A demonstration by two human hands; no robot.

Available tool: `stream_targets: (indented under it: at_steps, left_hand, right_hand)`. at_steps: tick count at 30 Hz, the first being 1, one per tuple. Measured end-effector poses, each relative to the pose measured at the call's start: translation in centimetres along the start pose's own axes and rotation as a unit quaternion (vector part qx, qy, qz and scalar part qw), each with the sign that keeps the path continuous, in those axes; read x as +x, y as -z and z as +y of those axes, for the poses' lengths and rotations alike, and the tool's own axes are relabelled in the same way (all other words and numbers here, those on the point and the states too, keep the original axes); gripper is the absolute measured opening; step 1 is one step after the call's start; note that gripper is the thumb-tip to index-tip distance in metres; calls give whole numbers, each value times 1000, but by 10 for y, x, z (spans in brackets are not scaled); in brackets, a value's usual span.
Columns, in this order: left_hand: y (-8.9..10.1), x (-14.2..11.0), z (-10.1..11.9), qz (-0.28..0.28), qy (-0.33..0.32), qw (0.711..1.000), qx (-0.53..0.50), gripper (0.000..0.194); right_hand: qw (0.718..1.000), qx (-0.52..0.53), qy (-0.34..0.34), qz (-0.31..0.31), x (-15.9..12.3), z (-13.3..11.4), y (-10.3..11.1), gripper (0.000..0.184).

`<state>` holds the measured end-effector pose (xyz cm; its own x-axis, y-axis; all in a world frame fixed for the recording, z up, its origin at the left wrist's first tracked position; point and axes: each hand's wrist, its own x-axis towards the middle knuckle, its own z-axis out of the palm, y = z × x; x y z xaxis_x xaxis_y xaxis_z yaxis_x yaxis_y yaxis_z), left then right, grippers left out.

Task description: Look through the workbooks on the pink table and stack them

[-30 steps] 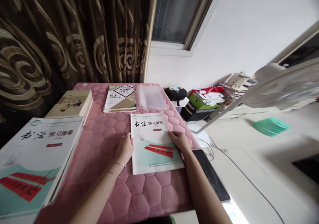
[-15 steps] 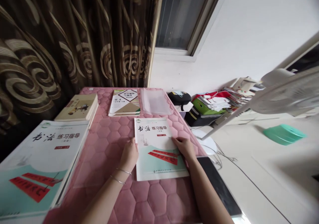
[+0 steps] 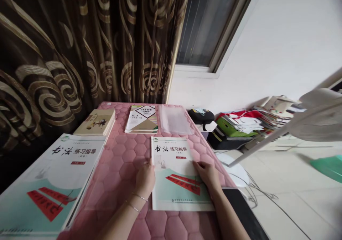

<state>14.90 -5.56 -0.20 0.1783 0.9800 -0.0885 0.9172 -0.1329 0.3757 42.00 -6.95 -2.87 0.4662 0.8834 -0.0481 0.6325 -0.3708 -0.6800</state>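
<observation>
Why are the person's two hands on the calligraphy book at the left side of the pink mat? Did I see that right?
Not quite. The head view shows the left hand and right hand on the calligraphy workbook in the middle of the pink quilted mat, not on the other calligraphy workbook at the left. The left hand is at its left edge, the right hand on its cover.

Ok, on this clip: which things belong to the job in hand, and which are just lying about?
In use: left hand, right hand, calligraphy workbook they touch.
Lying about: second calligraphy workbook, Chinese study guide, clear plastic sleeve, stacked paperback, pink quilted mat, electric fan.
</observation>
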Motion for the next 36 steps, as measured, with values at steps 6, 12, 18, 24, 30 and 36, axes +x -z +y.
stream_targets:
  at_steps: [6, 12, 18, 24, 30, 36]
  left_hand:
    - [-1, 1, 0, -4, 6, 1000, -6, 33]
    - [2, 2, 2, -5, 2, 1000, -8, 31]
    - [1, -1, 8, 3, 9, 998, 62, 36]
    - [-6, -3, 13, 56, -6, 990, 128, 44]
    - [-8, -3, 12, 61, -4, 986, 153, 48]
    - [-6, -3, 12, 57, -4, 988, 145, 46]
  right_hand:
    - [1000, -7, -10, 2, -3, -4, 1, 44]
    - [1000, -7, -1, 21, -6, -10, 2, 37]
    - [1000, 11, 3, 25, -7, -12, 3, 28]
    - [999, -7, 0, 32, -11, -17, 4, 26]
    - [999, -16, 3, 34, -13, -19, 6, 32]
    - [1000, 9, 5, 25, -12, -17, 7, 35]
